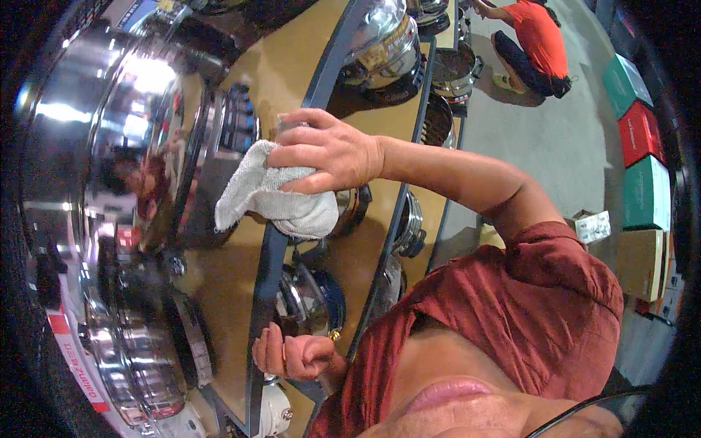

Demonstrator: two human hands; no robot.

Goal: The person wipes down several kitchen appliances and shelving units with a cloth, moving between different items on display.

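Observation:
A light grey terry cloth [285,197] is bunched under my right hand [328,156], whose fingers press on it over the front edge of the upper shelf [268,279]. Just past these fingertips stands a shiny steel steamer pot [131,131] with a dark base that has blue-marked controls. A small clear object shows partly behind the fingers. My left hand [296,353] is lower in the picture beside the same shelf edge, its fingers curled in, with nothing visible in them. Close to it, on the shelf below, is a steel pot with a dark blue band [312,301].
More steel pots [383,49] stand on the tiered shelves. A second steamer [131,350] is at lower left, by a red and white brand strip [76,356]. Across the grey floor [569,142], a person in an orange shirt [539,41] crouches. Stacked boxes [643,191] line the far side.

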